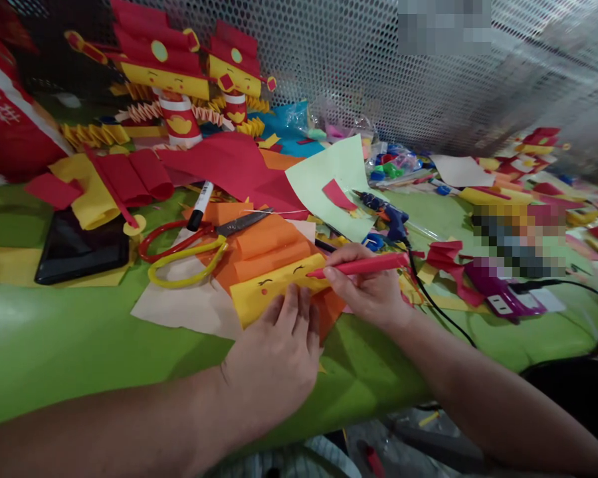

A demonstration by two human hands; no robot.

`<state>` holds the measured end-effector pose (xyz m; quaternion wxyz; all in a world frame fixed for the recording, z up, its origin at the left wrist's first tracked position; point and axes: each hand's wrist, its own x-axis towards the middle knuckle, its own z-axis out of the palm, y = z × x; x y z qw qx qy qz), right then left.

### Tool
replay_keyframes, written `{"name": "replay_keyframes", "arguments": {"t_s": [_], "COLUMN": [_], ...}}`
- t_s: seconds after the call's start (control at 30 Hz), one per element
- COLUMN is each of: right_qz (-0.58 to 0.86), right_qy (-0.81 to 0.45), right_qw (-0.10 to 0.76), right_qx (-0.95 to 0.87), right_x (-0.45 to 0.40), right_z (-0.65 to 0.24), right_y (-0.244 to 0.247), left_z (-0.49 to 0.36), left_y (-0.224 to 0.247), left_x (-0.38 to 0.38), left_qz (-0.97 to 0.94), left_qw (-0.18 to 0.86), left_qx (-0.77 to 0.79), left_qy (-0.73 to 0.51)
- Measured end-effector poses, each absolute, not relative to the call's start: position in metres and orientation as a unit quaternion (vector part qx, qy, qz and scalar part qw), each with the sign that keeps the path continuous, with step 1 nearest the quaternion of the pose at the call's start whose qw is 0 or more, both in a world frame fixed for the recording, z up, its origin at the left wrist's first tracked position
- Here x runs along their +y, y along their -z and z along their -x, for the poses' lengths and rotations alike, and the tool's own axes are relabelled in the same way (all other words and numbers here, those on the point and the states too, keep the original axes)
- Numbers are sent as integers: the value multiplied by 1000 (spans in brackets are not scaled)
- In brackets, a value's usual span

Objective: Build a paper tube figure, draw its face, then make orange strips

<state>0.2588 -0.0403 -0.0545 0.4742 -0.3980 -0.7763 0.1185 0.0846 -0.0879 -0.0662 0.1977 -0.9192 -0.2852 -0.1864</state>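
Observation:
My right hand (366,285) grips a red felt-tip pen (366,264), its tip touching a yellow paper piece (246,302). Two black curved eyes and a red cheek dot are drawn on that yellow paper, which is joined to folded orange paper (266,245) behind it. My left hand (284,345) lies flat with fingers stretched over the lower edge of the yellow paper. To the left rest scissors (187,264) with one red and one yellow handle loop, blades partly over the orange paper. A black-and-white marker (200,206) lies just behind them.
Finished paper figures (179,116) stand at the back left by the perforated metal wall (329,60). A phone (82,249) lies at left. A blue glue gun (389,216) and its cord sit right of centre. A purple power strip (501,292) is farther right, among paper scraps.

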Motion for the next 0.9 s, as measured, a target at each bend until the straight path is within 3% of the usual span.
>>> {"name": "replay_keyframes", "arguments": {"t_s": [0.9], "right_qz": [411], "right_qy": [-97], "right_qw": [466], "right_qx": [-777], "right_x": [-40], "right_z": [-259], "right_y": [59], "left_z": [-85], "left_y": [67], "left_x": [-87], "left_qz": [922], "left_qw": [195], "left_qx": [-280], "left_qy": [184]}}
